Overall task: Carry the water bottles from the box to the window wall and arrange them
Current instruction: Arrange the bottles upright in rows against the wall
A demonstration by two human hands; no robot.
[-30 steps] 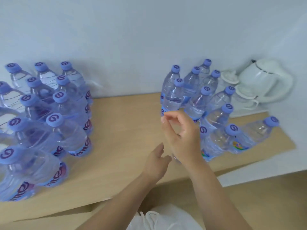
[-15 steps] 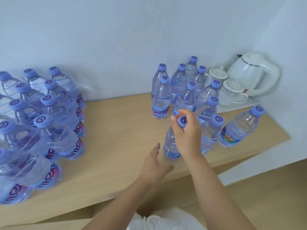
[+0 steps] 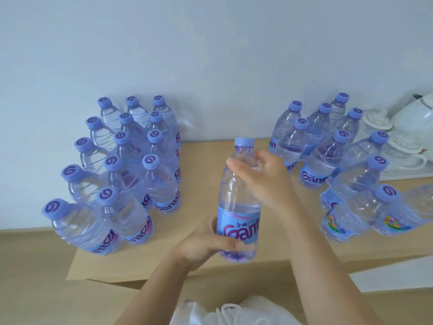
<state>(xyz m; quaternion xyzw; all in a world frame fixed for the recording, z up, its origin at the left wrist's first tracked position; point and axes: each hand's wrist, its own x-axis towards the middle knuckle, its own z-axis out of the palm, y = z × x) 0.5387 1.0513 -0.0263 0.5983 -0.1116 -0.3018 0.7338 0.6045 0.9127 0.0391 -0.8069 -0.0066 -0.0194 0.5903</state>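
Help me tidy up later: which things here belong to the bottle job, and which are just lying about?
Job: held bottle, left hand, right hand, left bottle group, right bottle group, shelf.
Lying about: kettle, lidded cups, white bag.

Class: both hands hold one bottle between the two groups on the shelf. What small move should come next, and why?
Probably set the held bottle down on the bare wooden shelf beside the left group. The left hand grips its base, the right hand its neck, and it is upright in the gap.
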